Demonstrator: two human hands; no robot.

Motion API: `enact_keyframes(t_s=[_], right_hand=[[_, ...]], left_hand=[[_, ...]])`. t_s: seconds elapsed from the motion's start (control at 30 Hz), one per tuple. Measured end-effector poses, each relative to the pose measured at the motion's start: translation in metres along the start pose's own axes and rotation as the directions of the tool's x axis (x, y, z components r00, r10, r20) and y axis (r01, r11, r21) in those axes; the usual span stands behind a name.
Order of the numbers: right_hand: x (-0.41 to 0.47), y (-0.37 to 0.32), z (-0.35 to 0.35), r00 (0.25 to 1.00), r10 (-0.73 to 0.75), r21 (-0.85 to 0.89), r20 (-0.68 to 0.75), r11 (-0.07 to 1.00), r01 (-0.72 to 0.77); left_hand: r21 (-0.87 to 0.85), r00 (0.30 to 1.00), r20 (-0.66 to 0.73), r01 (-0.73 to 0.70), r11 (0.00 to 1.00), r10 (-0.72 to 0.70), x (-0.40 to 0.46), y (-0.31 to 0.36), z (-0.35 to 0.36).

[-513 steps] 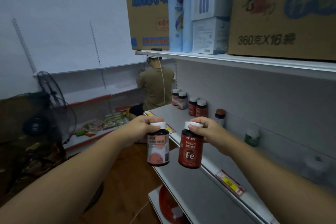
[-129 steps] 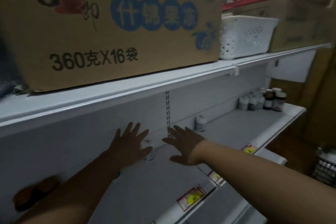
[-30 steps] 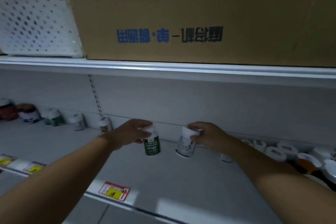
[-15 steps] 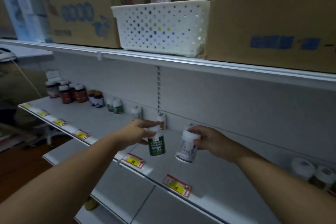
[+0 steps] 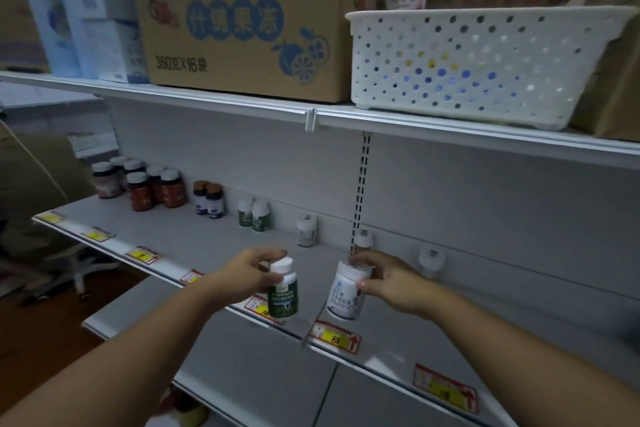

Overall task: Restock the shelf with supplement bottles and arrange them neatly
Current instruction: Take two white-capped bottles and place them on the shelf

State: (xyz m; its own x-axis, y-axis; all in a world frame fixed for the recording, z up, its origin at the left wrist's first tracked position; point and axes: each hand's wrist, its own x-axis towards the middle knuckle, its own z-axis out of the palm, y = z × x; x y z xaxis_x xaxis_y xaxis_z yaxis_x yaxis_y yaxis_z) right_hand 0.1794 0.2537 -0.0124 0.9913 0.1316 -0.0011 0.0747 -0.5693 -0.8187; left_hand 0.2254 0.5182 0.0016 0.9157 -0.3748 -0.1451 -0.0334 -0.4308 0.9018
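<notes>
**Bottles held over the shelf front**

Head view: the left hand (image 5: 249, 274) is pinching the green-label bottle (image 5: 283, 291) by its white cap, and the right hand (image 5: 391, 282) is curling fingers round the tilted white bottle (image 5: 346, 293), probably to match each with its kind standing along the back of the shelf (image 5: 207, 246). Both are looking like smooth plastic cylinders.

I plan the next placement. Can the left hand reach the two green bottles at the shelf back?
Probably yes: nothing stands between the left hand and the two green bottles, though it already grips a green bottle.
</notes>
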Motion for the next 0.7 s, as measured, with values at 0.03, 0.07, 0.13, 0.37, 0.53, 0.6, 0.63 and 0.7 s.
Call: enact_keyframes(t_s=[0.03, 0.07, 0.13, 0.37, 0.53, 0.6, 0.63, 0.7], right_hand=[[0.008, -0.001, 0.003, 1.0, 0.007, 0.002, -0.002, 1.0, -0.007], [0.017, -0.002, 0.006, 1.0, 0.015, -0.006, -0.007, 1.0, -0.015], [0.036, -0.002, 0.012, 1.0, 0.009, -0.043, -0.028, 0.999, -0.011], [0.122, 0.015, 0.027, 0.978, -0.006, -0.195, -0.21, 0.98, -0.036], [0.181, 0.023, 0.029, 0.956, 0.05, -0.243, -0.287, 0.962, -0.124], [0.199, 0.027, 0.027, 0.954, 0.034, -0.258, -0.298, 0.959, -0.114], [0.206, 0.029, 0.026, 0.954, 0.022, -0.287, -0.298, 0.951, -0.111], [0.217, 0.034, 0.025, 0.959, -0.01, -0.341, -0.284, 0.936, -0.091]], left_hand=[[0.005, 1.0, 0.002, -0.001, 1.0, 0.001, 0.004, -0.004, -0.008], [0.01, 1.0, 0.009, -0.003, 1.0, 0.003, 0.008, -0.008, -0.016], [0.024, 1.0, 0.016, -0.004, 1.0, 0.003, 0.017, -0.016, -0.029], [0.105, 1.0, -0.01, 0.009, 0.994, -0.008, 0.057, -0.032, -0.081], [0.216, 1.0, -0.018, -0.002, 0.976, 0.006, 0.09, -0.031, -0.122], [0.301, 0.999, -0.03, -0.027, 0.953, 0.038, 0.103, -0.036, -0.136], [0.347, 0.999, -0.031, -0.032, 0.937, 0.045, 0.11, -0.038, -0.142], [0.412, 0.999, -0.017, -0.033, 0.91, 0.045, 0.124, -0.042, -0.154]])
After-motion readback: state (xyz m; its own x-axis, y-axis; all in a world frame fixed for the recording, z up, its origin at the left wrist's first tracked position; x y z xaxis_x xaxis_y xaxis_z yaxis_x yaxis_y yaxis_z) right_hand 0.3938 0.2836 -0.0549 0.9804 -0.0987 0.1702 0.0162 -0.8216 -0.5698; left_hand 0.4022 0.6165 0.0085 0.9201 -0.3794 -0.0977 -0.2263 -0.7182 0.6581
